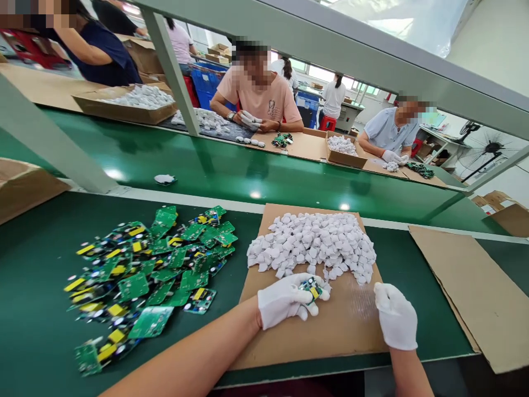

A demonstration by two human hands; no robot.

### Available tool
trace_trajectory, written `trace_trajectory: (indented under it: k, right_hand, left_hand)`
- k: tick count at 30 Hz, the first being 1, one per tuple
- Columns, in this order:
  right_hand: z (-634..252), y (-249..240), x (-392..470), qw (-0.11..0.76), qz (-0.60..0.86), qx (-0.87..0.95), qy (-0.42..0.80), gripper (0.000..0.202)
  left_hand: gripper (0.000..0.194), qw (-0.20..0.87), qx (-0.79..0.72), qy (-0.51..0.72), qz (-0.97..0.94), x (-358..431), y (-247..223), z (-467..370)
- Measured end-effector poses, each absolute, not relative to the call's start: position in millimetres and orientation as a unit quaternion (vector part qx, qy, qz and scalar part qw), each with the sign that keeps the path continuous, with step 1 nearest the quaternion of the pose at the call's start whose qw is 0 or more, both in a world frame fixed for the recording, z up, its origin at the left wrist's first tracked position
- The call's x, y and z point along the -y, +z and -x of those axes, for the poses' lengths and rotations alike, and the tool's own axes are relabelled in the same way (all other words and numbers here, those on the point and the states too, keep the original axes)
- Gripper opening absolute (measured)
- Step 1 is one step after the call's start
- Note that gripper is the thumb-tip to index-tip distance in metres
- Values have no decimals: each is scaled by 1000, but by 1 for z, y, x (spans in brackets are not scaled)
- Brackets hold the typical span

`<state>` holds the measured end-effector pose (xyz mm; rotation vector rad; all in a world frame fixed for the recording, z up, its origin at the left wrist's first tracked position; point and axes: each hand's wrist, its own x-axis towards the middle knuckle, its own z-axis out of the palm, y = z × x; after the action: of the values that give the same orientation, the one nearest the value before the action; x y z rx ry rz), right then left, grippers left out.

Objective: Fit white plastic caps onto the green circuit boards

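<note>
My left hand (291, 300), in a white glove, holds a small circuit board (311, 289) with a yellow part facing up, above a cardboard sheet (264, 342). To its right, over the sheet's edge, my gloved right hand (395, 315) has its fingers curled and pressed together; whatever they may hold is too small to make out. A heap of small white pieces (314, 242) lies on the sheet beyond both hands. Many green circuit boards (134, 286) with yellow and black parts are piled on the green table to the left.
Cardboard pieces (475, 292) lie at the right and a carton (25, 187) stands at the far left. A metal frame (330, 44) crosses above the green belt (231, 176), which carries one board (165, 180). People sit at work beyond it.
</note>
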<state>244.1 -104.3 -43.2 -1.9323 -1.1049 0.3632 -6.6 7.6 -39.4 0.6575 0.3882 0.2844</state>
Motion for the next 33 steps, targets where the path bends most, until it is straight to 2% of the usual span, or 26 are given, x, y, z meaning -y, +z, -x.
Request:
trace_trajectory:
  k: [2,4,7,10,14,19,21,24,29,33]
  right_hand:
    - [-239,-49,115,330,802,495,50,32]
    - [-220,-57,126,214,797,564,-21,38]
    - [-193,-65,140,107,747,655,-30,58]
    - [-200,-67,144,38,714,697,-45,62]
    - [-223,-64,141,35,785,613,-86,54]
    - [-204,-60,148,28,717,696,-26,75]
    - [-208,-58,149,20,711,702,-24,70]
    - [-220,-57,146,34,778,623,-70,57]
    - [-211,-59,148,21,713,699,-44,73]
    - [-240,-67,146,43,767,635,-85,53]
  left_hand:
    - [39,915,-187,132,-332,-7,-38,6]
    - [38,913,-186,129,-338,-7,-37,6]
    - [39,915,-184,128,-336,-8,-37,6]
    - [39,917,-186,123,-332,-8,-37,7]
    - [35,911,-195,120,-342,-8,-35,7]
    - [35,907,-187,120,-358,-8,-32,6]
    - [36,908,-178,117,-362,-8,-32,6]
    - [39,909,-189,115,-354,-7,-31,7]
    - [46,909,-210,114,-343,-6,-32,7]
    - [46,906,-204,115,-354,-6,-33,8]
